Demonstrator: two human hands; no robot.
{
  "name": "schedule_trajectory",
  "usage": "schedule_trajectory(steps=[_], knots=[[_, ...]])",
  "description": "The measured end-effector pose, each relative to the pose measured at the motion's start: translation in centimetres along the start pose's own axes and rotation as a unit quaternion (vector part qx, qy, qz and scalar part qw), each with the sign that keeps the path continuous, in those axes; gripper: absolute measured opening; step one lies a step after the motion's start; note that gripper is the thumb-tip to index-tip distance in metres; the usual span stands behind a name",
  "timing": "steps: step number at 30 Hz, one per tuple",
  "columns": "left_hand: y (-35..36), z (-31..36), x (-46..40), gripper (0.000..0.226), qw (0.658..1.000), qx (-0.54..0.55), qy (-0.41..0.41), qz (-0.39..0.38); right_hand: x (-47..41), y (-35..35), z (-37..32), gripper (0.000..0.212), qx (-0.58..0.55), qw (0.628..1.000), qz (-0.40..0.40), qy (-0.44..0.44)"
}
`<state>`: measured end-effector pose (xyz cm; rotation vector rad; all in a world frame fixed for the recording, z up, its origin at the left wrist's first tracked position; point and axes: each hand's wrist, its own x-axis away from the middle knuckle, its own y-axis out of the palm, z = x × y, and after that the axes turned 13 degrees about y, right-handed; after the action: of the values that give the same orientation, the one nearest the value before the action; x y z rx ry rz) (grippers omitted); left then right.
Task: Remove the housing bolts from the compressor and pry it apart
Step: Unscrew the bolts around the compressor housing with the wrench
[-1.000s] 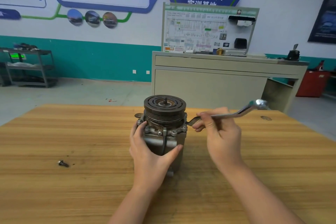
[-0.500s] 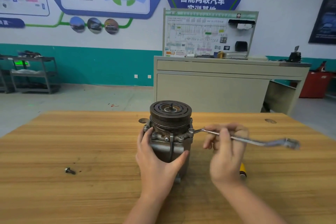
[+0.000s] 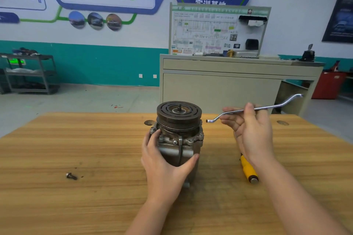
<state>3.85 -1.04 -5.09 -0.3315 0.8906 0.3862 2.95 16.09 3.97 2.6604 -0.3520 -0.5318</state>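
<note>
The compressor (image 3: 179, 120) stands upright mid-table, its dark grooved pulley on top and several bolts around the flange below it. My left hand (image 3: 162, 160) grips the metal housing from the near side, thumb on the right face. My right hand (image 3: 250, 131) holds a silver offset ring wrench (image 3: 256, 108) by the middle of its shaft, lifted clear of the compressor, with its near ring end a little to the right of the pulley. One loose bolt (image 3: 71, 176) lies on the wooden table (image 3: 76, 149) at the left.
A yellow-handled tool (image 3: 248, 170) lies on the table under my right wrist. Beyond the table's far edge stand a beige cabinet (image 3: 219, 89) with a display board, a metal shelf cart (image 3: 28, 72) at the left and a red cabinet (image 3: 328, 86) at the right.
The wrench has come off the flange bolt and swung back; its ring end now hangs free to the right of the pulley. My left hand keeps its grip on the housing.
</note>
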Motion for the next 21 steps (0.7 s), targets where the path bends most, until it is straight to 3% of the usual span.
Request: schedule_trajectory(steps=[4, 8, 12, 15, 16, 17, 19, 21], knots=[[0.0, 0.1, 0.0, 0.093, 1.000, -0.002, 0.000, 0.002, 2.8, 0.6, 0.9, 0.009, 0.112, 0.986, -0.013, -0.124], [-0.1, 0.1, 0.1, 0.093, 1.000, -0.003, 0.000, 0.001, 3.9, 0.8, 2.2, 0.007, 0.213, 0.946, -0.035, -0.244], [0.0, 0.0, 0.2, 0.094, 1.000, -0.004, -0.002, -0.004, 4.2, 0.4, 3.3, 0.023, 0.343, 0.866, -0.061, -0.358], [0.0, 0.0, 0.3, 0.093, 1.000, 0.000, -0.008, -0.005, 4.6, 0.0, 4.9, 0.019, 0.405, 0.790, -0.086, -0.451], [0.0, 0.0, 0.3, 0.094, 1.000, 0.000, -0.008, -0.005, 4.7, -0.2, 5.3, 0.019, 0.401, 0.792, -0.080, -0.453], [0.0, 0.0, 0.3, 0.094, 1.000, 0.000, -0.007, -0.005, 4.8, -0.4, 5.6, 0.020, 0.373, 0.819, -0.071, -0.431], [0.0, 0.1, 0.3, 0.094, 1.000, 0.001, -0.002, -0.002, 4.8, -0.3, 5.5, 0.019, 0.246, 0.904, -0.067, -0.343], [0.1, 0.1, 0.3, 0.094, 1.000, 0.002, -0.003, 0.001, 4.2, 0.3, 4.8, 0.022, 0.102, 0.960, -0.034, -0.258]])
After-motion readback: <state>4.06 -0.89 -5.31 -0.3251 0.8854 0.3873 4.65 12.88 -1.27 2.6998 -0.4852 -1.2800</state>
